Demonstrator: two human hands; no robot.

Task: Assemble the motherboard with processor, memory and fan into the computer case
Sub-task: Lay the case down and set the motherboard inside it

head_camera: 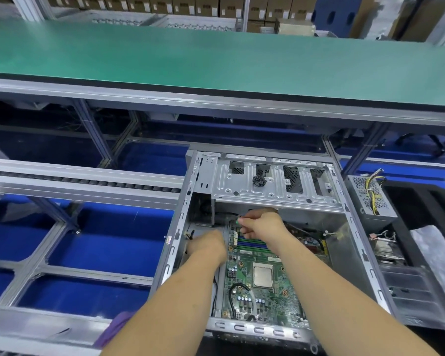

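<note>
The case (350, 227) lay open on its side at about 5 o'clock in the view, its metal frame resting on the line's rails. The motherboard (265, 291) sat flat inside it, filling the near half of the floor, with the processor (262, 277) a square silver plate near the board's middle. The memory slots (252, 244) ran as blue and dark strips at 12 o'clock from the processor, along the board's far edge. A black cable (233, 296) looped over the board at 8 o'clock from the processor.

The left hand (207, 246) reached in at the case's left wall, at 10 o'clock from the processor, knuckles up and fingers curled down out of sight at the board's left edge; whether they were closed on anything could not be told. The right hand (263, 224) hovered over the far end of the memory slots, its fingers pinched together on something small with a green tip, too small to name.

The drive cage (275, 181) spanned the case's far end at 12 o'clock, a small black bundle (259, 180) resting on it. A power supply (370, 199) with yellow and black wires stood just beside the case at 2 o'clock. The green bench (216, 55) stretched across the upper view, with cartons (165, 5) stacked beyond it.
</note>
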